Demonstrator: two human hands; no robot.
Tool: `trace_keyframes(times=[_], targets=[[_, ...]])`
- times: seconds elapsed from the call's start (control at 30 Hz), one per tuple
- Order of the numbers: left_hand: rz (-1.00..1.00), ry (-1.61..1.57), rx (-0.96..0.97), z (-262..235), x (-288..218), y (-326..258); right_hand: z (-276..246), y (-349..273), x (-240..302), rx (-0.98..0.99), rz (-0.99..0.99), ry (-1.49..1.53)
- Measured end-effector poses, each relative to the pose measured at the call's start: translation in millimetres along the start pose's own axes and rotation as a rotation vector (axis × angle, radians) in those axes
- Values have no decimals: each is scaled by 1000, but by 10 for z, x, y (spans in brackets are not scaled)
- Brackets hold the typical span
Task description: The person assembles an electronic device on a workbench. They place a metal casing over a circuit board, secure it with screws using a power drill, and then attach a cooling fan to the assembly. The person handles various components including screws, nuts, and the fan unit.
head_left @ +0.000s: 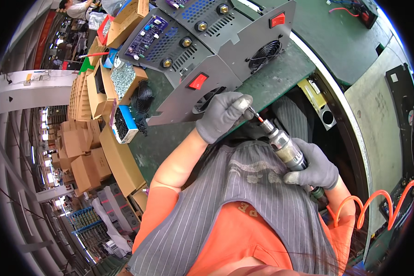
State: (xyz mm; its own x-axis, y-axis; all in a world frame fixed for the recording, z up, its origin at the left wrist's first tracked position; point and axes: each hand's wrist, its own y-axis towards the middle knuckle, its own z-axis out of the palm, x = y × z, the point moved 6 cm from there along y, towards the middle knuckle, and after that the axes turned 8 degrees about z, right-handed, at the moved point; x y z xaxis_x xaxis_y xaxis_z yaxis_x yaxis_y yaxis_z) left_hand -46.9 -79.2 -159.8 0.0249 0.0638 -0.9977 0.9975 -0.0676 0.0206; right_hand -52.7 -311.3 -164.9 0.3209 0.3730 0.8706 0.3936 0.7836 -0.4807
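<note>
left hand, grey glove, fingers pinched together on the tip of the screwdriver bit, just at the front edge of the bench. right hand, also gloved, clamped round the body of the air screwdriver, which lies tilted, nose up-left twd the left hand, over the person's lap. orange coiled hose runs off behind the right hand. on the green bench just above the left hand: grey metal case w/ red switch, round fan grille and brass terminals; a 2nd like case behind it. left of the cases, cardboard boxes and a tray of screws. person wears grey striped apron over orange.
</note>
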Motion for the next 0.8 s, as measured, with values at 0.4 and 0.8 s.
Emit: trace_keyframes(times=[0.4, 0.8], targets=[[-157, 343, 633, 350, -348, -46, -386, -1, 76, -221, -48, -90], [99, 947, 292, -132, -1666, 1055, -938, 282, 145, -435, 9, -238]])
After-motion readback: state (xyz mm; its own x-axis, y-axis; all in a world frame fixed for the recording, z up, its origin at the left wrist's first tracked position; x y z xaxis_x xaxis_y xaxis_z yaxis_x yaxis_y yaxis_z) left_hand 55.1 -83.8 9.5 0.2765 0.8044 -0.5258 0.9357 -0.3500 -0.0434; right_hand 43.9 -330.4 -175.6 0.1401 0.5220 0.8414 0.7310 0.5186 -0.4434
